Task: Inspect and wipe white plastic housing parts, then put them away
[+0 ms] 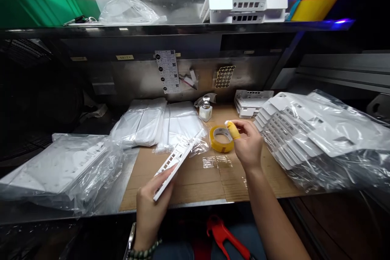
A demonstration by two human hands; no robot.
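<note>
My left hand (155, 197) is closed around the lower end of a narrow white plastic panel (179, 152) with a row of square cutouts. The panel is tilted, its far end reaching up and right over the plastic bags. My right hand (248, 142) is raised beside a roll of yellow tape (222, 146), its fingers drawn together. A yellow finger cover (233, 130) wraps one digit, and a small white bit shows at its tip; what the fingers pinch, if anything, is hidden. Behind the tape stands a small bottle with a metal top (205, 109).
Bagged white panels (57, 166) lie at left, flat clear bags (140, 122) behind. A stack of white panels (301, 126) in plastic leans at right. Cardboard (198, 187) covers the bench. More white housings (246, 6) sit on the shelf. A red-handled tool (225, 235) is below the edge.
</note>
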